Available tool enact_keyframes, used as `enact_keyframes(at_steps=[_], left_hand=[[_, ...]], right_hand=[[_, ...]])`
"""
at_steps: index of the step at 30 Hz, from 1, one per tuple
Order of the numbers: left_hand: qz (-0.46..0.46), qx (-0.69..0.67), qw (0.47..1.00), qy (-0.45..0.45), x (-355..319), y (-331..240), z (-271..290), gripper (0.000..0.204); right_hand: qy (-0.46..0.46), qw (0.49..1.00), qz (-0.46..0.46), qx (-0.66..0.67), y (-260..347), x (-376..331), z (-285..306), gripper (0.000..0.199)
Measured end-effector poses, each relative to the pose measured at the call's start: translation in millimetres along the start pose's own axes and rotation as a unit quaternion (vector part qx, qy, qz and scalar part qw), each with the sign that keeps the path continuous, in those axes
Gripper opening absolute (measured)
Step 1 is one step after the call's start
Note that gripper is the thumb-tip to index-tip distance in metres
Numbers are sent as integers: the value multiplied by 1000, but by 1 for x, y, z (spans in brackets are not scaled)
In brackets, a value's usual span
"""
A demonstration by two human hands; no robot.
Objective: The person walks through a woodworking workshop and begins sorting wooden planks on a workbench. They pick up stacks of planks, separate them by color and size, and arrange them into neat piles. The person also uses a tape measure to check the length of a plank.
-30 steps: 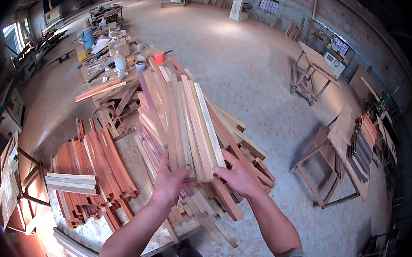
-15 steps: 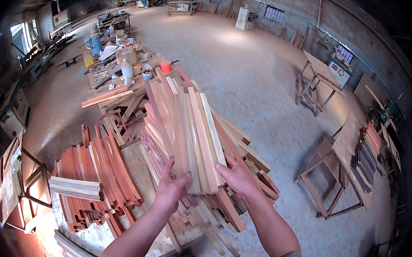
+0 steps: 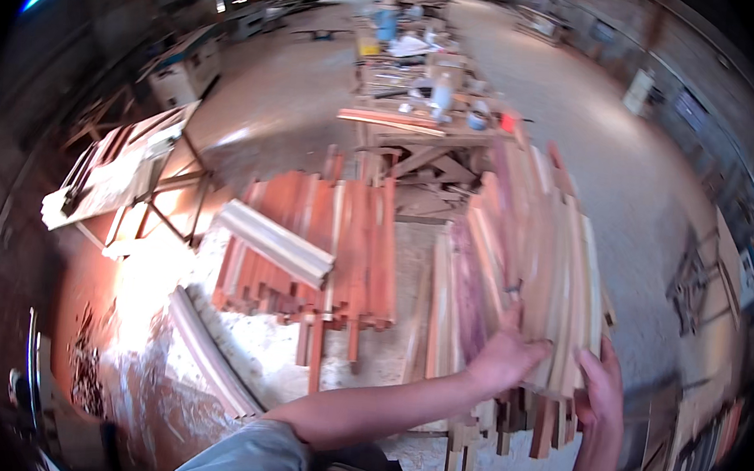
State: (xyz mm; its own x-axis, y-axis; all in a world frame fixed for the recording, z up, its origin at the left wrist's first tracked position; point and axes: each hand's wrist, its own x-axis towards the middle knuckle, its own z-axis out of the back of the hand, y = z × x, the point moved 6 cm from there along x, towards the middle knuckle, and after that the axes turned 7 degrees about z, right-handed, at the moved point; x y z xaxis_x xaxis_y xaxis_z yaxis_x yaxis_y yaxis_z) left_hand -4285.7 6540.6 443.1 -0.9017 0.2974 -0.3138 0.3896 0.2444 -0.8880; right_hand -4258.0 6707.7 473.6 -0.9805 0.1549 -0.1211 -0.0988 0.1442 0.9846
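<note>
Both hands, left hand (image 3: 502, 359) and right hand (image 3: 598, 391), grip the near end of a bundle of long reddish-brown wooden slats (image 3: 533, 249) between them.

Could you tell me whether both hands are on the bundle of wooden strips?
Yes, the left hand and right hand both grip the bundle of wooden strips.

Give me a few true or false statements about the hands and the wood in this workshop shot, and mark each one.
1. Both hands rest on a bundle of long wooden slats. True: the left hand and the right hand press against its near end.
2. The right hand holds a hammer. False: it grips only the slats.
3. A stack of reddish boards lies to the left of the bundle. True.
4. A pale moulded strip lies across the reddish boards. True.
5. The floor under the stacks is carpeted. False: pale sawdust covers it.
</note>
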Motion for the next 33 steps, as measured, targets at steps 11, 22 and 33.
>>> enact_keyframes(at_steps=[11, 22, 33], left_hand=[[-89, -52, 995, -7, -53, -18, 89, 84], [-270, -149, 903, -300, -153, 32, 285, 83], [-191, -216, 826, -485, -182, 99, 405, 77]], right_hand=[[87, 991, 101, -25, 3, -19, -104, 69], [458, 870, 50, -175, -102, 2, -343, 71], [586, 795, -92, -127, -258, 9, -468, 77]])
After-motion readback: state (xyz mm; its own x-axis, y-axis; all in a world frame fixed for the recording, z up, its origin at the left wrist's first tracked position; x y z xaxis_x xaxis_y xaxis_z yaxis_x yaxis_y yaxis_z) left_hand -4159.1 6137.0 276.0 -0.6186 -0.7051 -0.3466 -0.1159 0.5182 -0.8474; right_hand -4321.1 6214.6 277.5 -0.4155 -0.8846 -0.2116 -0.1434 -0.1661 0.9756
